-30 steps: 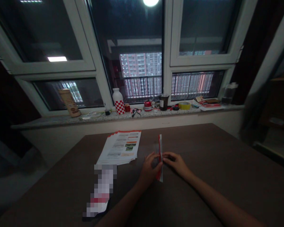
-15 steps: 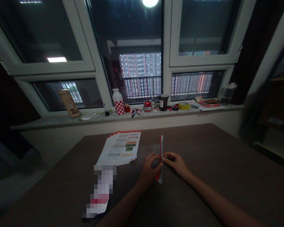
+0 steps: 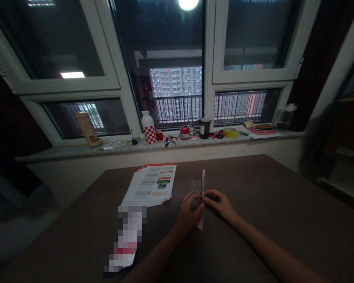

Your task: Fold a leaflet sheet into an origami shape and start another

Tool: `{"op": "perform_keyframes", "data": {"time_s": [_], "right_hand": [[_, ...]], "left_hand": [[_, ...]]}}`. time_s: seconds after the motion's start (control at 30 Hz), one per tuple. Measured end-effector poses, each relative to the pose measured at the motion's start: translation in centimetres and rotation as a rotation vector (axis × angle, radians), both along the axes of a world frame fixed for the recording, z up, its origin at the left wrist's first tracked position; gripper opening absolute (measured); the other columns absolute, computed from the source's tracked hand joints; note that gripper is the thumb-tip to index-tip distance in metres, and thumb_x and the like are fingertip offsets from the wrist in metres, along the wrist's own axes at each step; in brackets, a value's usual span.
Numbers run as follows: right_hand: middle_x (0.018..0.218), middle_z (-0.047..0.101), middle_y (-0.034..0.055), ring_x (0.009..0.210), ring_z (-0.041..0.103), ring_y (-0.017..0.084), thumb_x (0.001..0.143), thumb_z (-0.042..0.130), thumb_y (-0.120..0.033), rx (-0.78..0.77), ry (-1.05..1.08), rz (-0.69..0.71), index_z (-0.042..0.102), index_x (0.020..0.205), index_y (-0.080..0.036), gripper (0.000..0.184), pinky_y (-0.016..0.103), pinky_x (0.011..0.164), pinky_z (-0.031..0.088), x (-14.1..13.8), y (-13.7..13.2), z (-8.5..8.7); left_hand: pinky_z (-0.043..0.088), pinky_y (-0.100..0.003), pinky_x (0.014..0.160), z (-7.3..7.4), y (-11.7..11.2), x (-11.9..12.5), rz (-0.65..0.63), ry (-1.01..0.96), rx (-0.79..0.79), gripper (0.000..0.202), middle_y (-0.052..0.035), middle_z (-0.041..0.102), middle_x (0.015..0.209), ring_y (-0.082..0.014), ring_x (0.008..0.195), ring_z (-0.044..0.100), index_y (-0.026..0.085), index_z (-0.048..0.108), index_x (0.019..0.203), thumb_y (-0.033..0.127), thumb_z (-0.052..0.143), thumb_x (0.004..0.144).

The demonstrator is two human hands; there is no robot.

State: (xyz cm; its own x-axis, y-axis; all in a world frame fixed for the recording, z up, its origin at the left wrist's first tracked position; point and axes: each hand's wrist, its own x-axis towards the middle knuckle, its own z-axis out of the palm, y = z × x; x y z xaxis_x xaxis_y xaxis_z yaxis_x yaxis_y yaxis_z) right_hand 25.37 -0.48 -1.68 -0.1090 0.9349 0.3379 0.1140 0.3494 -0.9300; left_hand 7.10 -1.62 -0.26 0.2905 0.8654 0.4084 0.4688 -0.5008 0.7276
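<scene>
A folded paper [image 3: 202,181] with red and white faces stands on edge above the middle of the table, seen almost edge-on. My left hand [image 3: 188,210] pinches its left side between thumb and fingers. From the right, my right hand [image 3: 221,203] is closed with thumb and fingertips at the paper's right face. To the left of my hands lies a fanned stack of printed sheets [image 3: 150,182] with orange-red top edges. What is printed on the folded paper cannot be read from this angle.
A pixelated, phone-like object [image 3: 126,239] lies at the table's [image 3: 271,188] left front. Along the windowsill [image 3: 120,147] stand a tan tumbler [image 3: 87,129], a checkered bottle [image 3: 149,127], a dark cup [image 3: 204,129], yellow tape [image 3: 230,132] and a clear bottle [image 3: 285,118].
The whole view has shifted very slightly. Both hands keep their hold on the folded paper, with hardly any visible movement.
</scene>
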Motion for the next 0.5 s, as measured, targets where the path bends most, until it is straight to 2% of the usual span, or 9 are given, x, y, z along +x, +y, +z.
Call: {"op": "perform_keyframes", "data": {"time_s": [0.2,0.4,0.5], "right_hand": [[0.098,0.068,0.0054,0.101,0.063,0.023,0.073,0.070,-0.051,-0.009,0.042,0.009,0.062,0.092,-0.022,0.035,0.040,0.095,0.047,-0.03,-0.08,0.01],[0.105,0.068,0.0064,0.105,0.063,0.024,0.074,0.071,-0.045,-0.041,0.108,0.047,0.057,0.104,-0.023,0.040,0.040,0.096,0.046,-0.16,-0.49,0.33],[0.100,0.070,0.0057,0.100,0.065,0.024,0.074,0.069,-0.045,-0.088,0.128,0.050,0.054,0.106,-0.023,0.042,0.040,0.090,0.049,-0.05,-0.51,0.17]], "left_hand": [[0.033,-0.046,0.110,0.13,-0.04,0.12,0.016,-0.024,0.014,0.036,-0.0070,0.062,0.124,-0.0246,0.124,0.050,0.024,0.063,0.115,0.024,0.061,0.079],[0.034,-0.046,0.109,0.13,-0.05,0.17,0.007,-0.003,0.035,0.039,-0.0067,0.061,0.126,-0.0248,0.124,0.049,0.024,0.060,0.120,0.023,0.059,0.081],[0.034,-0.047,0.109,-0.11,0.15,0.07,0.003,0.033,0.060,0.040,-0.0065,0.060,0.126,-0.0253,0.125,0.047,0.025,0.060,0.121,0.023,0.059,0.081]]}}
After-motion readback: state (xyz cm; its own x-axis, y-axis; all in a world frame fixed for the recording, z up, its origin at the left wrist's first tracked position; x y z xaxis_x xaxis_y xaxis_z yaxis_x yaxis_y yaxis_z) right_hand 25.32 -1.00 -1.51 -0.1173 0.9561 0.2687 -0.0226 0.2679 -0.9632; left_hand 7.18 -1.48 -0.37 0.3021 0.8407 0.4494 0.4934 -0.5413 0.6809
